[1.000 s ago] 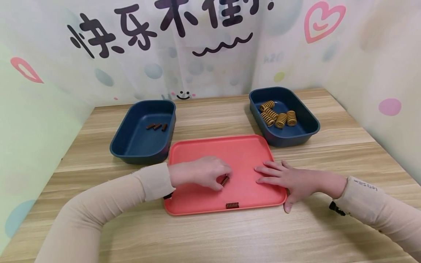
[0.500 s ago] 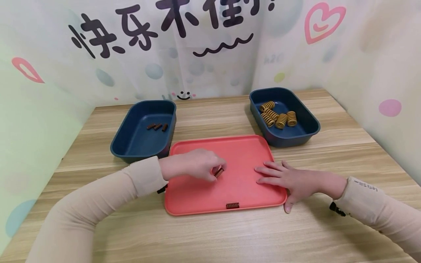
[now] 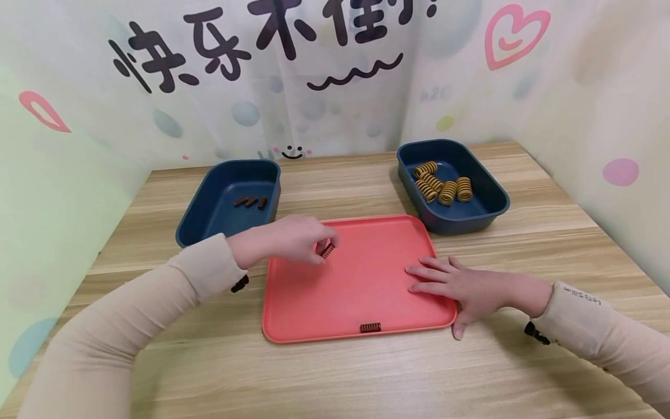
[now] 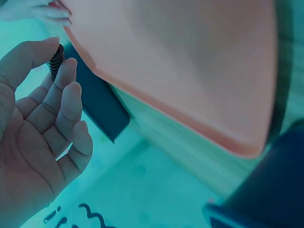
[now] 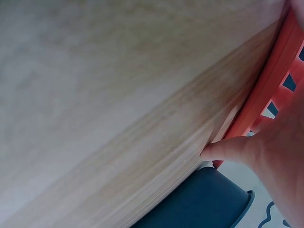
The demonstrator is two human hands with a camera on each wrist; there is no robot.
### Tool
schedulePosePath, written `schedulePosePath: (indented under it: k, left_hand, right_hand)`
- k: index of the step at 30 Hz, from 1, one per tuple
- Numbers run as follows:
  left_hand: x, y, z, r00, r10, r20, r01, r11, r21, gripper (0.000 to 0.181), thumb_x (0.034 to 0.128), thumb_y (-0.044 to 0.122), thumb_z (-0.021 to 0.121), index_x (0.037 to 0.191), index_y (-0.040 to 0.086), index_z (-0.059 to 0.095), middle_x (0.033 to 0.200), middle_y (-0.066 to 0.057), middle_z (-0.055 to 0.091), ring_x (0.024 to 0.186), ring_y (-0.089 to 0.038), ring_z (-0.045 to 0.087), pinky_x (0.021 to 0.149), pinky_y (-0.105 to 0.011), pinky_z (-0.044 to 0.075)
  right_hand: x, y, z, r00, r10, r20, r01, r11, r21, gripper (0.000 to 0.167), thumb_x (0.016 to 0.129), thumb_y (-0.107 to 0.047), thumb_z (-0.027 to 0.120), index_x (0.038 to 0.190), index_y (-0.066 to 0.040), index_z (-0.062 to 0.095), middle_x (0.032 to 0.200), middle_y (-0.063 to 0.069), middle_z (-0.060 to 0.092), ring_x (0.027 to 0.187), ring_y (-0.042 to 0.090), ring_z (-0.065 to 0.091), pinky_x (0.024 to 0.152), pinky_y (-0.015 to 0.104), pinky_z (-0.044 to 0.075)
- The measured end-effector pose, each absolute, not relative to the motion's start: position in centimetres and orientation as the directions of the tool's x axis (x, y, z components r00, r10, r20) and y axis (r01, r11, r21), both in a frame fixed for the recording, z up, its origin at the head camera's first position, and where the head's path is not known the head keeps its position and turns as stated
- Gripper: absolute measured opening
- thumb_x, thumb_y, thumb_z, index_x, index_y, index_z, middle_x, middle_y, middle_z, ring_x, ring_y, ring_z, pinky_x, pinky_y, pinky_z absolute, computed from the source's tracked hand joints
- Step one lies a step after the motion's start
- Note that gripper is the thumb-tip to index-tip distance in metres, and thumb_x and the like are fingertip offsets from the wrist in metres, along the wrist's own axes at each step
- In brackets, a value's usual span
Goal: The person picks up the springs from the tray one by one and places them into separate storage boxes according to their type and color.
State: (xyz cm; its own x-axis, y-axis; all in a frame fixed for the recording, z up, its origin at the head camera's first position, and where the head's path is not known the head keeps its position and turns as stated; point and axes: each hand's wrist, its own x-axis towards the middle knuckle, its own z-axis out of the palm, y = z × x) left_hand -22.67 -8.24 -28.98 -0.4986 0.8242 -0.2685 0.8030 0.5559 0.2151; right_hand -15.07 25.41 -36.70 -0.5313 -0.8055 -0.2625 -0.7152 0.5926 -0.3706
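Observation:
Between thumb and fingertips, my left hand [image 3: 293, 240] pinches a small dark coil spring [image 3: 327, 251] above the far left part of the red tray [image 3: 356, 279]. The left wrist view shows that spring [image 4: 56, 62] upright between the thumb and fingers. My right hand [image 3: 466, 289] rests with spread fingers on the tray's right edge, its thumb outside on the wood. A second dark spring [image 3: 370, 327] lies along the tray's near rim. Several small dark springs [image 3: 251, 202] lie in the left blue bin [image 3: 201, 218], partly hidden by my left hand and sleeve.
At the back right stands another blue bin [image 3: 484, 201] with several large yellow springs [image 3: 447, 192] in it. The wooden table [image 3: 335, 372] runs back to a printed cloth [image 3: 340, 116] hanging behind the bins.
My left hand has moved up and left over the tray, carrying the pinched spring toward the left bin. The right hand and the spring by the near rim have stayed in place.

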Motion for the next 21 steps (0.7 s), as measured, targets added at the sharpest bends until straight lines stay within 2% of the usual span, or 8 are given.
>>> schedulePosePath:
  k: [14,21]
  left_hand:
    - [-24.5,-10.4,-27.1,-0.555,0.787,-0.27,0.766,0.61,0.203,0.028,0.0824,0.02,0.067,0.108,0.011,0.059,0.075,0.008,0.059,0.068,-0.011,0.051,0.065,-0.027,0.043]
    - [-25.7,-11.4,-26.1,-0.587,0.758,-0.284,0.729,0.648,0.223,0.027,0.0829,0.017,0.064,0.109,0.012,0.059,0.078,0.004,0.061,0.064,-0.011,0.052,0.065,-0.028,0.043]
  right_hand:
    - [-15.0,25.3,-36.7,-0.524,-0.815,-0.248,-0.733,0.58,-0.355,0.094,0.065,-0.066,0.063,0.141,-0.018,0.035,0.15,0.009,0.017,0.133,0.043,0.009,0.095,0.072,0.012]
    - [-15.0,25.3,-36.6,-0.525,-0.815,-0.246,-0.731,0.58,-0.359,0.093,0.065,-0.065,0.064,0.14,-0.018,0.035,0.149,0.011,0.017,0.133,0.043,0.009,0.095,0.071,0.013]
